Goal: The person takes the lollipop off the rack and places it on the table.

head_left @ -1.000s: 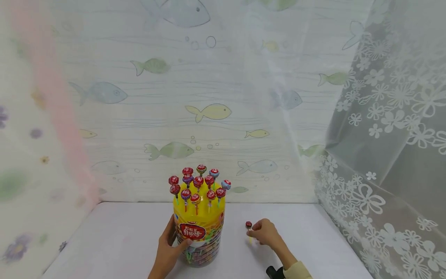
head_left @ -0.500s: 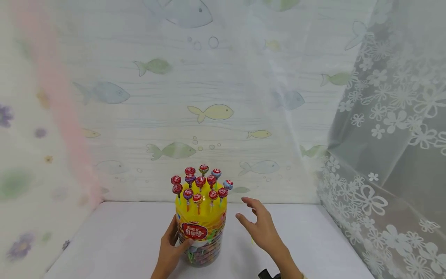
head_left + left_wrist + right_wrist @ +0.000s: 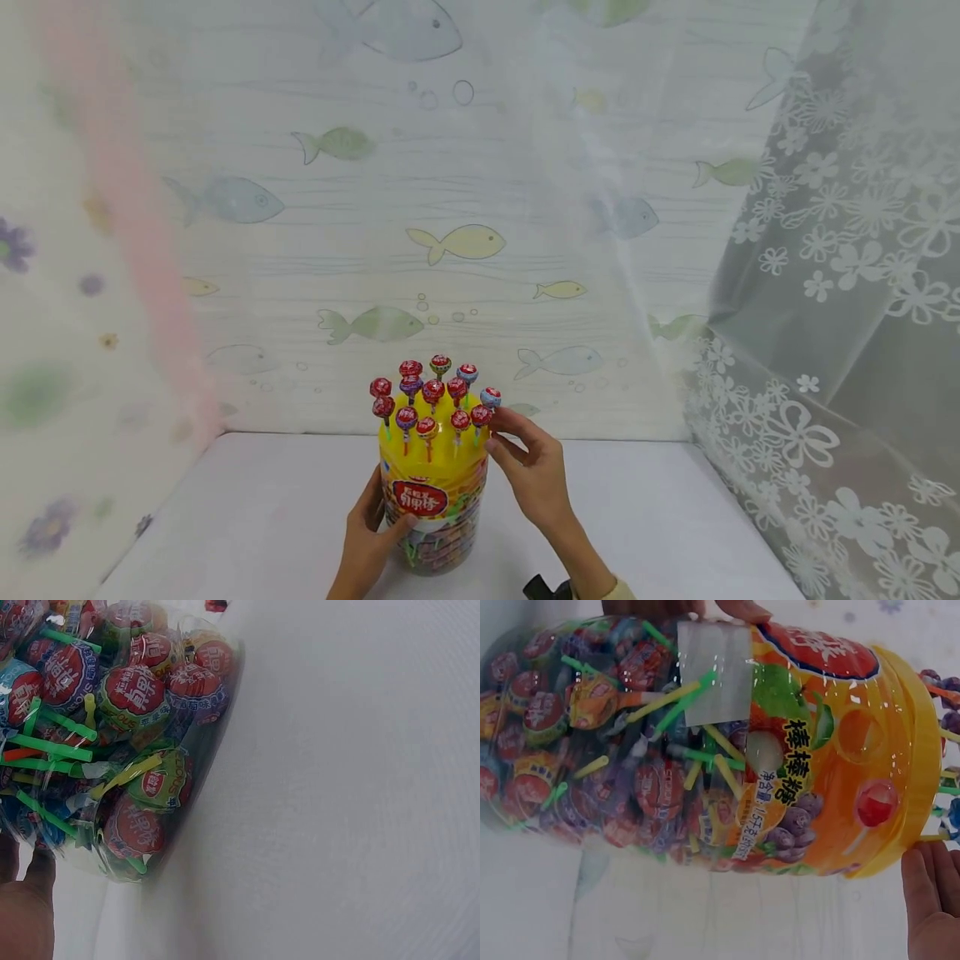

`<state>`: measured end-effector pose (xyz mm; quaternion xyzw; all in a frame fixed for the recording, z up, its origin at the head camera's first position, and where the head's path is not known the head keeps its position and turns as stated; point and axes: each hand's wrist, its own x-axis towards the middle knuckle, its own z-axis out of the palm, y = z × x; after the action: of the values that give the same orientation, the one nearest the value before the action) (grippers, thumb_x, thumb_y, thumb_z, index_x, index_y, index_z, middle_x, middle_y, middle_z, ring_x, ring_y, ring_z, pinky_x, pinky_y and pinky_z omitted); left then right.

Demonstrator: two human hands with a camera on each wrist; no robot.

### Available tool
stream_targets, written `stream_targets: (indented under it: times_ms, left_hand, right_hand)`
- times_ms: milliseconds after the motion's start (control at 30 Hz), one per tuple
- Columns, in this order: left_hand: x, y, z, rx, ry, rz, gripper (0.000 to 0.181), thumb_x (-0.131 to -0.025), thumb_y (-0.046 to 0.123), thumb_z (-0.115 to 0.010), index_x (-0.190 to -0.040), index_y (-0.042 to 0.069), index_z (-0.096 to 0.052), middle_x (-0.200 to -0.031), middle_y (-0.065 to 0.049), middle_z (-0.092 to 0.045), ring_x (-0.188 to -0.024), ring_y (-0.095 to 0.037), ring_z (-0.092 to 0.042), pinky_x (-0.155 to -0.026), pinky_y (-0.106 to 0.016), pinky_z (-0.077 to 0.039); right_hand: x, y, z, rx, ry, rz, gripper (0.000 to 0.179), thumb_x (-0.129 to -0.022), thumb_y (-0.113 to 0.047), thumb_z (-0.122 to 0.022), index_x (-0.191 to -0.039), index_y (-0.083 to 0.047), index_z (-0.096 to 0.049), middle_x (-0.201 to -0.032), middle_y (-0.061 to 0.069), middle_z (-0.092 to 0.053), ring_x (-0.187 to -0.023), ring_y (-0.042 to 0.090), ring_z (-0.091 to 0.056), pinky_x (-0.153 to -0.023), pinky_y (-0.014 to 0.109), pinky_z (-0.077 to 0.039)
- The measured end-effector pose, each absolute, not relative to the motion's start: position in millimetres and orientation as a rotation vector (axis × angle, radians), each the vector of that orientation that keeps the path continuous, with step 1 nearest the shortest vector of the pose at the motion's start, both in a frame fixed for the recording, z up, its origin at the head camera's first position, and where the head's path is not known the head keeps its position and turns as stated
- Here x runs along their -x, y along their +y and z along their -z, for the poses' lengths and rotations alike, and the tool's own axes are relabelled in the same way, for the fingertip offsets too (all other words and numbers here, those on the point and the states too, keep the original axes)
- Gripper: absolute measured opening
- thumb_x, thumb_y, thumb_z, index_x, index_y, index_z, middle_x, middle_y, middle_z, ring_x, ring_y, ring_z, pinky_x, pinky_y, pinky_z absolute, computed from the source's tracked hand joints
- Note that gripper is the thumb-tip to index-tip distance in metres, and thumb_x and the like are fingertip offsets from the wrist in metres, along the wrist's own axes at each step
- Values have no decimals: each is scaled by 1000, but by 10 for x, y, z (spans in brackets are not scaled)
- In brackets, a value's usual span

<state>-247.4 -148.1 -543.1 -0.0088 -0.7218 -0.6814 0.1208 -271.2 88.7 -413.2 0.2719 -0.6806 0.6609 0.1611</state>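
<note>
A large clear jar [image 3: 442, 537] of wrapped lollipops stands upright on the white table. Its yellow lid [image 3: 435, 454] bears several upright lollipops [image 3: 432, 392] with red, purple and blue wrappers. My left hand [image 3: 367, 533] grips the jar's left side, thumb across the front label; its fingers [image 3: 41, 874] show at the jar's edge in the left wrist view. My right hand [image 3: 536, 475] is at the lid's right rim, its fingertips beside a blue-and-red lollipop [image 3: 491, 397]. The right wrist view shows its fingers [image 3: 922, 881] extended close to the rim and a yellow stick.
The white table [image 3: 262, 517] extends on both sides of the jar. A black object [image 3: 546, 588] sits by the right wrist. Behind is a fish-patterned curtain [image 3: 465, 283], with a flowered sheer curtain [image 3: 825, 375] at the right.
My right hand has let go of a yellow-sticked lollipop right of the jar, then moved up and left to the lid's rim. That lollipop is hidden now. My left hand keeps its grip.
</note>
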Motion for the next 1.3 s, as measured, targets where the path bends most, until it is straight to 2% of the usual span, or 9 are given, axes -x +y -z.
stream_targets:
  times_ms: [200,467,1000,1300]
  left_hand:
    - [2479,-1469,5438,23,-2107,1984,89,-94,16,-74,-161,0,-18,-164,-26,-26,-150,-46,-27,-122,-58,-29]
    - [2489,-1485,5440,18,-2104,1994,90,-94,16,-74,-161,-1,-18,-165,-26,-24,-151,-47,-24,-123,-59,-27]
    - [2493,-1491,5476,1,-2104,2010,90,-93,17,-75,-161,-2,-18,-165,-27,-23,-151,-48,-23,-123,-60,-26]
    - [2489,-1491,5463,-1,-2103,2010,90,-93,17,-74,-161,-2,-18,-164,-27,-24,-151,-49,-24,-123,-62,-26]
  right_hand:
    - [2753,860,4082,-754,-1938,-1892,33,-95,-4,-70,-128,2,-67,-121,17,-70,-109,14,-67,-96,26,-60]
    - [2833,827,3991,-692,-1980,-1823,26,-94,-4,-71,-119,2,-71,-109,16,-73,-98,12,-69,-88,23,-62]
    - [2922,769,3958,-673,-1916,-1804,17,-95,-2,-69,-110,4,-75,-105,20,-75,-94,9,-72,-84,23,-63]
    - [2966,797,3957,-696,-1748,-1746,12,-92,1,-72,-103,2,-77,-92,20,-75,-75,14,-74,-73,26,-66]
